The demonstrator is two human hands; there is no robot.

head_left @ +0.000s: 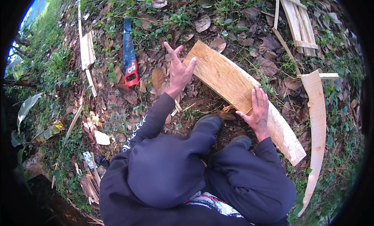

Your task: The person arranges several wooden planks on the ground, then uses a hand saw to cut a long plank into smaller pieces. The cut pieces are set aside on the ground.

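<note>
A short, thick wooden board (pixel 222 74) lies slantwise in front of me. It appears to rest on a longer pale plank (pixel 287 137), whose sawn end sticks out toward the lower right. My right hand (pixel 258 114) lies flat at the near end of the short board, fingers stretched out. Beside the board's far left end is my left hand (pixel 180 73), raised with fingers spread and nothing in it. I cannot tell whether its thumb touches the board. To its left, a handsaw (pixel 129 56) with a red handle lies on the ground, blade pointing away.
A long curved plank (pixel 316 121) lies at the right. Slats joined by crosspieces (pixel 300 25) sit at the far right. Wood strips and a small panel (pixel 87 51) lie at the left, with scrap wood (pixel 89 185) at the lower left. Leaves and weeds cover the ground.
</note>
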